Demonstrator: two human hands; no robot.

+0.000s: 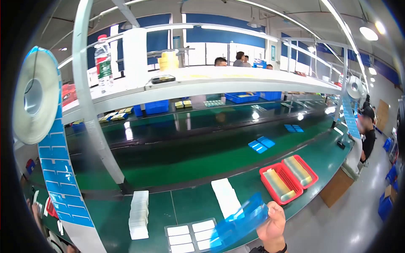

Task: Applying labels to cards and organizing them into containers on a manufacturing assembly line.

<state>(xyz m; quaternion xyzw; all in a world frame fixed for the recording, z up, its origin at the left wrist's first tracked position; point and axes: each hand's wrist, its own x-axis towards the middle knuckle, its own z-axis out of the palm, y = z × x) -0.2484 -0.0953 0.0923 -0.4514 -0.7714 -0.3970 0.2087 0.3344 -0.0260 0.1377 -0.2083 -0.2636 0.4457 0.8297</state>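
Note:
My right hand (pixel 272 223), a dark band at its wrist, is closed on the edge of a translucent blue plastic sheet (pixel 240 225). The sheet hangs tilted over the right part of a clear tray (pixel 190 228) that has white rectangular pieces in its slots. Part of the tray is hidden under the blue. Just behind the sheet lies a fanned stack of white cards (pixel 225 196). Another fanned stack of white pieces (pixel 139 215) lies left of the tray. My left hand is not in view.
Two red baskets (pixel 282 180) with rows of thin pieces stand right of the cards. Behind runs a green conveyor (pixel 190 162) carrying blue sheets (pixel 261 144). A metal post (pixel 99 135) and a roll of blue labels (pixel 36 97) rise at left. Another person (pixel 368 130) is at far right.

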